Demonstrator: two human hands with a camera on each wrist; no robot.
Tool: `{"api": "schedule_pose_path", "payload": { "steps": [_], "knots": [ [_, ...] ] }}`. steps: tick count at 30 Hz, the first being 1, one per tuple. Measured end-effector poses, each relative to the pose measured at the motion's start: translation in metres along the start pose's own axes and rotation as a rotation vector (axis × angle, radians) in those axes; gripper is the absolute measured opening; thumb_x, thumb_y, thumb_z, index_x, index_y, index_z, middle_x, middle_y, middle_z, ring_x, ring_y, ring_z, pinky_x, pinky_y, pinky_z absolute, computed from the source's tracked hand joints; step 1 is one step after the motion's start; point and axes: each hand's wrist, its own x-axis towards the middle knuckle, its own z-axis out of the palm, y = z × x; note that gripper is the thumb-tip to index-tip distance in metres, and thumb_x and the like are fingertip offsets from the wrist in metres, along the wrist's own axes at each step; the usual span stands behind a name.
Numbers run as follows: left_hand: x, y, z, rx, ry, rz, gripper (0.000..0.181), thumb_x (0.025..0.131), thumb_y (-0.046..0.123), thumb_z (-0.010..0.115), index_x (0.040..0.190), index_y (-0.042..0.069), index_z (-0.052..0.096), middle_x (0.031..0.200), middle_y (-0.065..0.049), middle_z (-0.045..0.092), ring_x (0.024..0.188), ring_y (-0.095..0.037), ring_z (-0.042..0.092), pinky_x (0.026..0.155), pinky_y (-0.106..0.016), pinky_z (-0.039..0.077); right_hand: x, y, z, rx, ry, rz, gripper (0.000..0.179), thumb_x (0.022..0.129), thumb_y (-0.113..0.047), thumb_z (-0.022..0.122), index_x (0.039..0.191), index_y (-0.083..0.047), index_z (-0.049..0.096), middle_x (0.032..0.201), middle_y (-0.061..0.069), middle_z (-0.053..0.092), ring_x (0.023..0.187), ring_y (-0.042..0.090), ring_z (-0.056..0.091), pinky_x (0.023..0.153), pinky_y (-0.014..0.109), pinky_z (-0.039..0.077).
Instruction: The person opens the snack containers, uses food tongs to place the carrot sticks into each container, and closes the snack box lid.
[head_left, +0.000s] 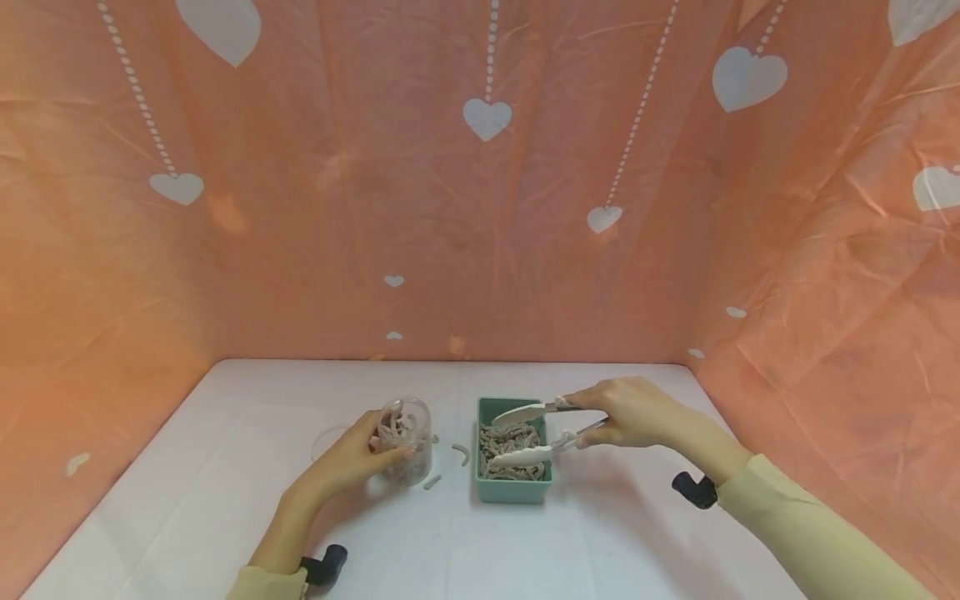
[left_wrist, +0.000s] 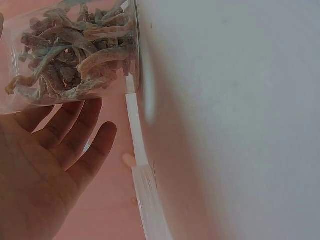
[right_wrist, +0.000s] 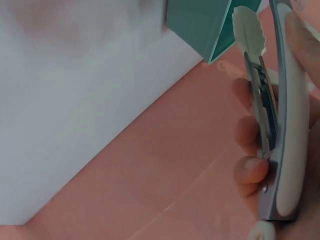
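Note:
My left hand [head_left: 347, 456] holds a clear jar [head_left: 422, 468] upright on the table, thumb on the near side. Brownish-grey dried strips [left_wrist: 75, 55] fill much of it, and no lid covers its mouth. To its right stands a green rectangular container [head_left: 512, 492] with more such strips [head_left: 513, 437] inside. My right hand [head_left: 633, 412] grips a pair of tongs [right_wrist: 292, 140] by the handles, fingers curled round them in the right wrist view. The tongs' pale tips are spread apart over the strips in the container. Whether they touch the strips I cannot tell.
Loose strip pieces [head_left: 461, 453] lie on the white table [head_left: 480, 550] between jar and container. A clear round lid-like disc [head_left: 324, 440] lies partly hidden behind my left hand. Orange sheeting [head_left: 420, 208] with white hearts encloses the table's back and sides.

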Motion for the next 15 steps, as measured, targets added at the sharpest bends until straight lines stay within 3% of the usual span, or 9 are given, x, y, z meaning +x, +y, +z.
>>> {"api": "schedule_pose_path", "payload": {
  "steps": [9, 15],
  "knots": [
    [0.000, 0.000, 0.001, -0.003, 0.006, -0.005, 0.080, 0.093, 0.043, 0.078, 0.153, 0.002, 0.044, 0.142, -0.021, 0.054, 0.130, -0.045, 0.054, 0.106, -0.063, 0.045, 0.017, 0.001, -0.003, 0.039, -0.176, 0.028, 0.067, 0.083, -0.052, 0.084, 0.139, -0.018, 0.069, 0.126, -0.002, 0.074, 0.108, 0.021, 0.073, 0.084, 0.046, 0.059],
    [0.000, 0.000, 0.001, -0.007, 0.001, -0.003, 0.080, 0.094, 0.044, 0.077, 0.154, 0.004, 0.043, 0.143, -0.021, 0.053, 0.132, -0.046, 0.053, 0.107, -0.063, 0.044, 0.027, -0.001, -0.008, 0.014, -0.194, 0.039, 0.066, 0.084, -0.049, 0.084, 0.137, -0.012, 0.069, 0.127, 0.004, 0.074, 0.111, 0.024, 0.072, 0.089, 0.047, 0.058]
  ]
}}
